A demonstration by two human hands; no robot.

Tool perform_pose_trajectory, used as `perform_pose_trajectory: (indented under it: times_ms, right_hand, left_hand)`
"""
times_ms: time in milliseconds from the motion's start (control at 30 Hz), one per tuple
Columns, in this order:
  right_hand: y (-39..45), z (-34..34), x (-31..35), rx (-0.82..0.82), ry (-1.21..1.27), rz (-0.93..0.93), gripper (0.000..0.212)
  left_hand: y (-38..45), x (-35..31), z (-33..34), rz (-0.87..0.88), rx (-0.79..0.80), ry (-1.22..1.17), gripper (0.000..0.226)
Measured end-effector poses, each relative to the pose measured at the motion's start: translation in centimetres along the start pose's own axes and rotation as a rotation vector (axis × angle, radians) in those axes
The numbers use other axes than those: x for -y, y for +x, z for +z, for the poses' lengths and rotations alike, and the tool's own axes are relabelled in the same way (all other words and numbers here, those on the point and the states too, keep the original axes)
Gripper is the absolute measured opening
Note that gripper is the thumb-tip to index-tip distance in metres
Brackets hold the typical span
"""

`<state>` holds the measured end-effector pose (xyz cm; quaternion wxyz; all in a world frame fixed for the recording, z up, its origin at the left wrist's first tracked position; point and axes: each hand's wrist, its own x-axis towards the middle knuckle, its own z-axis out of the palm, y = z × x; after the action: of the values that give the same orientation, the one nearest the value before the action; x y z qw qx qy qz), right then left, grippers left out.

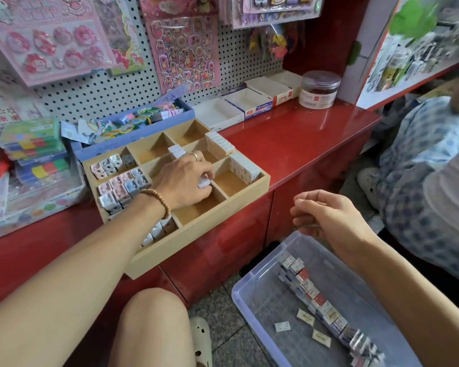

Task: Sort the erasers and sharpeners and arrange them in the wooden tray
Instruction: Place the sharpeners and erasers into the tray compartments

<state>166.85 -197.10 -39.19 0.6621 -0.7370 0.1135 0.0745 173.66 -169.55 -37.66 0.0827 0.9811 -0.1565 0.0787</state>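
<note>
While the left hand pinches a small white eraser over the wooden tray on the red surface, the right hand hovers loosely curled, holding nothing. Light, stiff, probably slick-wrapped: best pinched by its sides.

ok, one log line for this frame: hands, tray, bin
left hand: holds white eraser over wooden tray | right hand: loosely curled above plastic bin | tray: partly filled

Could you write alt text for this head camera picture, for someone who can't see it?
A left hand sets a small white eraser into a wooden tray on a red counter; the right hand hovers above a clear bin.
</note>
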Motion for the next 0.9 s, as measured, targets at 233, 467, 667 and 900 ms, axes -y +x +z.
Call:
perform_pose_trajectory:
  times_ms: [233,467,667,900]
  right_hand:
    - [-0.9,-1.4,-0.1,0.016,-0.186,-0.07,0.006]
    - [-3.0,-3.9,-0.7,0.014,-0.345,-0.13,0.004]
    - [-4.7,-6.3,-3.2,-0.009,-0.413,-0.106,0.004]
    - [-4.7,-9.5,-8.1,-0.05,-0.387,-0.003,0.003]
  left_hand:
    - [-1.8,-2.0,-2.5,0.023,-0.112,-0.176,0.026]
    - [-6.9,-8.7,-1.0,0.005,-0.034,-0.572,0.006]
    - [-10.5,-13.3,4.9,-0.025,0.265,-0.675,0.017]
    - [-13.3,-18.6,11.3,-0.065,0.436,-0.763,0.015]
